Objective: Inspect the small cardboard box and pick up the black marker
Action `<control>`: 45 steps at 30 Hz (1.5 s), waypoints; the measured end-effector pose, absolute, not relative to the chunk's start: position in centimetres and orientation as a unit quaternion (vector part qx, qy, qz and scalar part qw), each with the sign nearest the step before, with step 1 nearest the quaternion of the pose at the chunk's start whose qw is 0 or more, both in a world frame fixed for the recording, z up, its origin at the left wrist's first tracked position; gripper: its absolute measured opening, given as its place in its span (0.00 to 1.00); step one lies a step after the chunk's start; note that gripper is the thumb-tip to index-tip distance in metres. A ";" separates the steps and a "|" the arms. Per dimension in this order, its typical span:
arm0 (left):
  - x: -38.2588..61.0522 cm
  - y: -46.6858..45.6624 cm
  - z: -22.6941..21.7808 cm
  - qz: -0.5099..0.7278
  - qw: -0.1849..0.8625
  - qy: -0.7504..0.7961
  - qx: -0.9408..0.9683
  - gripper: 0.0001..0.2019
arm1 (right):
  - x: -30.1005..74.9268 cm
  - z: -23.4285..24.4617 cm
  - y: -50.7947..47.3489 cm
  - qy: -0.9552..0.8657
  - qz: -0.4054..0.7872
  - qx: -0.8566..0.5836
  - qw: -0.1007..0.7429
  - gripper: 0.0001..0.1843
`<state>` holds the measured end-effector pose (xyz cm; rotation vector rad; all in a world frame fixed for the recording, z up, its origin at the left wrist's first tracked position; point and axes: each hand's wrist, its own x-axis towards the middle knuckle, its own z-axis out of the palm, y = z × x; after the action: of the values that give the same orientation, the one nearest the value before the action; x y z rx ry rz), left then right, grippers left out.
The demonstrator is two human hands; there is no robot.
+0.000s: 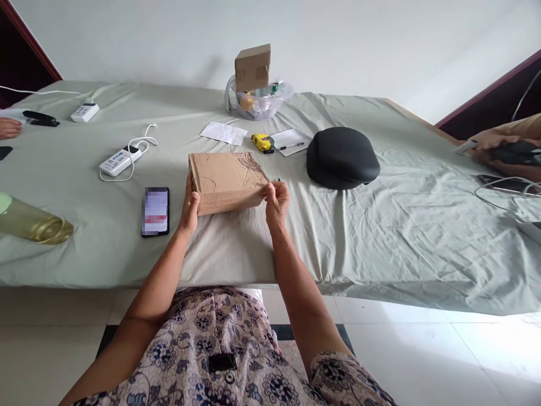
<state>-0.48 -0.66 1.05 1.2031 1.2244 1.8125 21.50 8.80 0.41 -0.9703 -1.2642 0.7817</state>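
A brown cardboard box [224, 177] with a torn, wrinkled patch at its upper right is between my two hands, over the green tablecloth. My left hand [190, 206] grips its left side, thumb on the near face and the other fingers mostly hidden behind. At the right edge, my right hand [277, 202] pinches the box's corner between thumb and fingers. A small dark tip shows just above the right fingers; I cannot make out what it is. Left of the box lies a phone [156, 212] with its screen lit.
Behind the box are a yellow tape measure [262, 142], papers [224, 133] and a pen [291, 145]. A clear basket [262, 107] carries a smaller carton [252, 67]. A black case [342, 158], power strip [120, 160] and tilted bottle [36, 221] lie around. Other people's hands show at both sides.
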 end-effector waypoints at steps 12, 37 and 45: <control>-0.8 -0.8 1.8 0.672 0.234 0.499 0.495 0.38 | 21.5 0.7 8.3 -0.544 0.368 -0.390 0.646 0.29; -1.9 -0.8 2.1 0.668 0.263 0.478 0.507 0.40 | 22.9 0.7 9.0 -0.613 0.369 -0.327 0.617 0.25; -2.4 -0.4 1.1 0.698 0.242 0.503 0.448 0.37 | 22.4 0.5 8.7 -0.644 0.384 -0.297 0.591 0.26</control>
<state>-2.39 -0.45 1.09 1.2259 1.3738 1.9096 22.39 8.71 0.54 -0.6899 -1.4978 0.8942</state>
